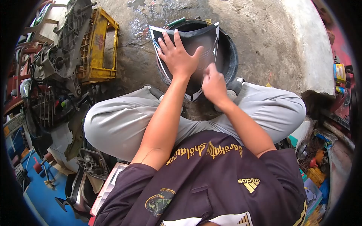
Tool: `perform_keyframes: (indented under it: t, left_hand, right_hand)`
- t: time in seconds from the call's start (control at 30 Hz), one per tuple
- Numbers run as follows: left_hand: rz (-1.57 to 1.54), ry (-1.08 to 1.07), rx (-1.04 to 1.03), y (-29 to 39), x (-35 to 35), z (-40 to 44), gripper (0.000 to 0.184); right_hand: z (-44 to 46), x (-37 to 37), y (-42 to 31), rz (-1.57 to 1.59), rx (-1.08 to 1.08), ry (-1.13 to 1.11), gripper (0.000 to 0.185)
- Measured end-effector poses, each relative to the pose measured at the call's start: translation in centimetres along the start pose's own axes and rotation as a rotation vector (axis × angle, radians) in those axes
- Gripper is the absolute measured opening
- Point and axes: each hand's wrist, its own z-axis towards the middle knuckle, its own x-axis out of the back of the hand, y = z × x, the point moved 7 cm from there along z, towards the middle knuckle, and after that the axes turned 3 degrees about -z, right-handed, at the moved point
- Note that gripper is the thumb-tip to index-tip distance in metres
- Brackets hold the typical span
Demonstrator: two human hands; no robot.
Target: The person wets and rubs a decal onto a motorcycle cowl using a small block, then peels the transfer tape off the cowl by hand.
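A dark, shield-shaped panel (206,42) with pale, shiny edges lies tilted across a round black tub (233,56). Pressed flat on the panel's upper left part is my left hand (178,54), its fingers spread. My right hand (214,84) is at the panel's lower right edge, with its fingers curled and partly blurred. Whatever those fingers hold, if anything, is hidden. A green object (176,22) rests at the tub's far rim, and a small yellow piece (208,21) is beside it.
My bent legs in grey trousers flank the tub. At the left stand a yellow crate (98,71), a metal engine casing (59,60) and piled parts. A concrete ledge (315,49) runs along the right, with a yellow can (339,72) and clutter beyond it.
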Motion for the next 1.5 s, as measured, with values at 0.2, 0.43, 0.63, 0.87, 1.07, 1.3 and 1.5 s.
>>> perform_keyframes:
  t: [0.2,0.43,0.63,0.87,1.07,1.3,1.5]
  left_hand:
    - [-0.009,-0.002,0.004,0.0,0.0,0.0,0.11]
    - [-0.029,-0.005,0.007,0.0,0.1,-0.1,0.109]
    - [-0.018,0.015,-0.009,0.0,-0.1,-0.1,0.109]
    - [0.017,0.005,-0.003,0.2,0.0,-0.1,0.109]
    - [-0.006,0.004,-0.005,0.0,0.0,-0.2,0.109]
    - [0.007,0.0,0.001,0.2,0.0,-0.1,0.108]
    - [-0.005,-0.004,-0.003,-0.1,0.0,-0.1,0.109]
  right_hand:
    - [0.6,-0.1,0.4,-0.024,0.037,-0.014,0.012]
    - [-0.1,-0.7,0.5,-0.038,0.089,-0.033,0.011]
    - [2.3,0.2,0.4,-0.016,0.032,0.013,0.009]
    - [-1.7,-1.0,0.3,-0.02,0.069,-0.093,0.013]
    - [4.4,1.3,0.7,-0.075,0.11,0.088,0.011]
    - [-1.0,-0.7,0.7,0.01,0.087,-0.121,0.012]
    - [3.2,0.7,0.8,-0.07,0.118,0.012,0.012]
